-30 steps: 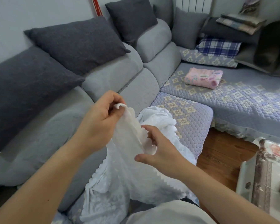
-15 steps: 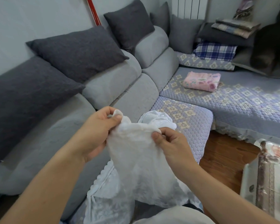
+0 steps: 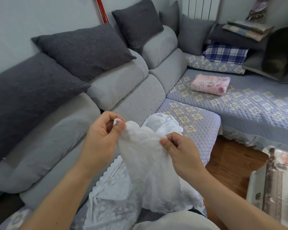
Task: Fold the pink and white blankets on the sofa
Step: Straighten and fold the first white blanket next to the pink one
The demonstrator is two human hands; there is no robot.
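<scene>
The white lace blanket (image 3: 145, 165) hangs bunched between my hands, its lower part draped over my lap and the sofa seat. My left hand (image 3: 101, 135) pinches a corner of its scalloped edge between thumb and fingers. My right hand (image 3: 179, 150) pinches the same edge a short way to the right. The stretch of edge between them is slack and rumpled. The pink blanket (image 3: 209, 84) lies folded into a small rectangle on the far seat of the grey sofa (image 3: 123, 83), out of reach of both hands.
Dark grey cushions (image 3: 83, 47) lean along the sofa back at left. A quilted lilac cover (image 3: 249, 107) spans the seats. A blue plaid pillow (image 3: 224, 53) and stacked folded fabrics (image 3: 248, 29) sit at the far corner. A floral-covered table (image 3: 279, 181) stands at right over wooden floor (image 3: 229, 165).
My right hand moved from under the fabric up to the top edge and now pinches it beside the left hand. The view has shifted slightly downward.
</scene>
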